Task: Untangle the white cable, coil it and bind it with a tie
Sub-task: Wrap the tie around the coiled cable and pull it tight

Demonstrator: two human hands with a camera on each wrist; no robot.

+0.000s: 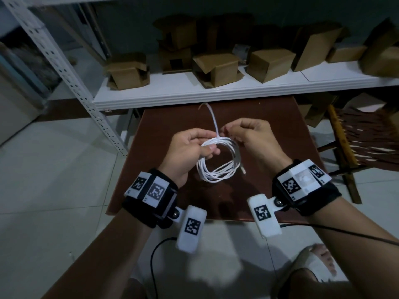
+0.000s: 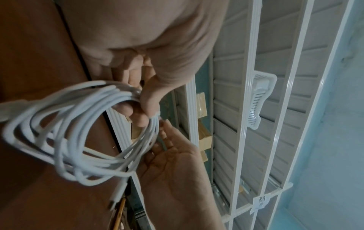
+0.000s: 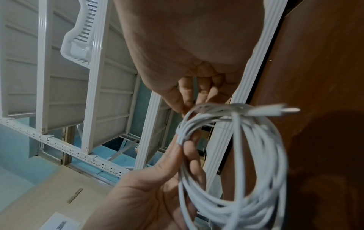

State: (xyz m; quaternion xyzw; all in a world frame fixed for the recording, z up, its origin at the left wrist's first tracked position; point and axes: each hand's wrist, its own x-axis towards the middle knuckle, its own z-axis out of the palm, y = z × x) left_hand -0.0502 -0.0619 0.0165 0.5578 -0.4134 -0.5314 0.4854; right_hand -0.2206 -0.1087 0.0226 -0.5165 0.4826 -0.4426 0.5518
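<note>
From the head view, a dark brown table [image 1: 269,130] stands on a pale tiled floor [image 1: 54,180], its far edge tucked under a white shelf [image 1: 216,91] that carries several cardboard boxes [image 1: 218,69]. A perforated white metal post [image 1: 71,76] slants at the left, and a slatted wooden chair [image 1: 354,134] sits at the right. Above the table's middle, the left hand [image 1: 190,152] curls its fingers round the top of the coiled white cable [image 1: 218,167], which hangs as a loose ring. The right hand [image 1: 250,137] pinches beside the white tie [image 1: 213,119] that wraps the coil's top, its long tail pointing to the far side.

From the left wrist, the left hand [image 2: 149,96] pinches the bundled cable [image 2: 78,132]; the right hand [image 2: 177,171] lies just beyond it, and whether it grips anything I cannot tell here. White shelf rails [image 2: 246,109] fill the right.

From the right wrist, the right hand [image 3: 197,93] nips at the coil's [image 3: 246,171] top; a plug [image 3: 275,110] sticks out rightward.
</note>
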